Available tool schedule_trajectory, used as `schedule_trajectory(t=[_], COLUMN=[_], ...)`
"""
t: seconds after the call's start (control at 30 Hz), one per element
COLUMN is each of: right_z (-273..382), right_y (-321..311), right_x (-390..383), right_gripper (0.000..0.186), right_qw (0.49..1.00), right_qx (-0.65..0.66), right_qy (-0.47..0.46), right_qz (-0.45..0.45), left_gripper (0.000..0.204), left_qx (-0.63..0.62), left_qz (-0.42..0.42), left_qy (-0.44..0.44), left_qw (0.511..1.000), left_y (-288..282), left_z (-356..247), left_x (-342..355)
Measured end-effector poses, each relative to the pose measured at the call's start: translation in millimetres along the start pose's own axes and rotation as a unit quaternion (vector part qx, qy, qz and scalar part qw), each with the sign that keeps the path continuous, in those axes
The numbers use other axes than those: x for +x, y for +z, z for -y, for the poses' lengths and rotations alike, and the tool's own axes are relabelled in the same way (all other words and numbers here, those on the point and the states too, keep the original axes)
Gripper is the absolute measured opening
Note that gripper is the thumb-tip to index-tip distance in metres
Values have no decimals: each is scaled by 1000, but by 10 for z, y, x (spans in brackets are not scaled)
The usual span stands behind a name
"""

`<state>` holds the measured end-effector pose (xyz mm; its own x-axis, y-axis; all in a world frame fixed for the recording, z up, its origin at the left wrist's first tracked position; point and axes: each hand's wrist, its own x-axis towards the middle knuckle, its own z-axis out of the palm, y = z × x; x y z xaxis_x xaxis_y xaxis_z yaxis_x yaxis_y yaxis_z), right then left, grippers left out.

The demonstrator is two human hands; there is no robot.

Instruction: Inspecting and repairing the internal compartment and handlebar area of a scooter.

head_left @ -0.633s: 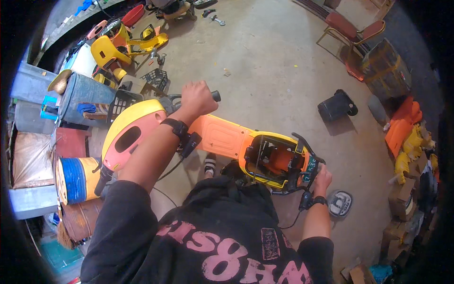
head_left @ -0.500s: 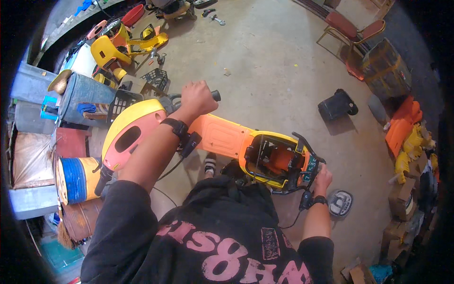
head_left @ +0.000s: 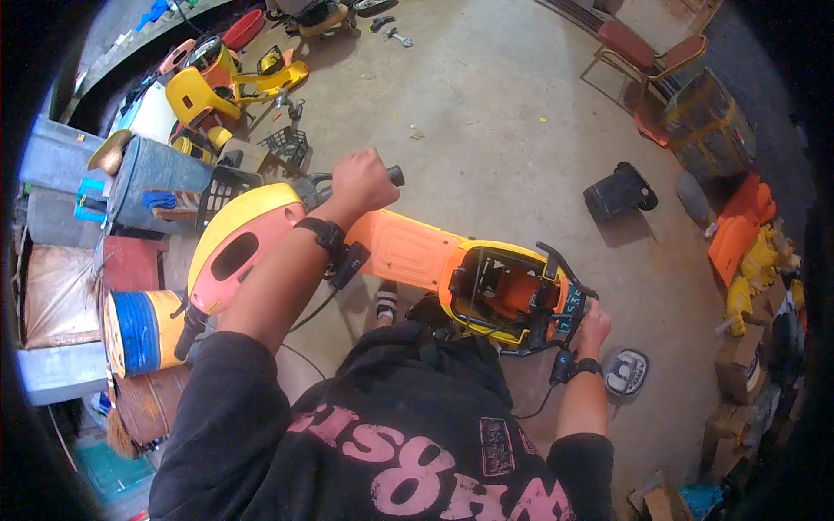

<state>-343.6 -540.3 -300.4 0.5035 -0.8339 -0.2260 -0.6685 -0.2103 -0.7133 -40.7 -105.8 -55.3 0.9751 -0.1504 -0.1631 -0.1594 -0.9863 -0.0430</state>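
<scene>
The orange-and-yellow scooter (head_left: 408, 247) was held crosswise before the body, positioned as a moment earlier. Its far handlebar grip (head_left: 396, 176) was encircled by the left hand (head_left: 360, 178); beside the licence plate (head_left: 568, 311), the right hand's (head_left: 594, 326) finger closure could not be told.

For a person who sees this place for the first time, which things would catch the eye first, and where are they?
Probably the orange-and-yellow plastic-bodied scooter comes first, stretching across the middle, with the left hand around its black handlebar grip and the right hand at its back. Next may come the yellow curved plastic panel at the upper left, and the round blue-and-yellow drum on the left side.
</scene>
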Motion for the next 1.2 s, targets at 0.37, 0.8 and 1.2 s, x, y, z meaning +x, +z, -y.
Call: schedule_trajectory(t=[0.37,0.8,1.2], right_z=[-35,62,112], right_y=[7,-16,-55], right_x=[11,-34,-69], right_gripper=[53,51,54], right_qw=[1000,1000,1000], right_qx=[-1,3,3], right_qy=[-5,-2,11], right_qz=[2,-1,19], left_gripper=[42,42,34], left_qx=[-11,-17,12], left_qz=[16,26,25], left_qy=[-11,-5,34], left_qw=[1000,1000,999], left_y=[-48,-58,-42], left_z=[-38,-16,4], left_x=[-14,-19,0])
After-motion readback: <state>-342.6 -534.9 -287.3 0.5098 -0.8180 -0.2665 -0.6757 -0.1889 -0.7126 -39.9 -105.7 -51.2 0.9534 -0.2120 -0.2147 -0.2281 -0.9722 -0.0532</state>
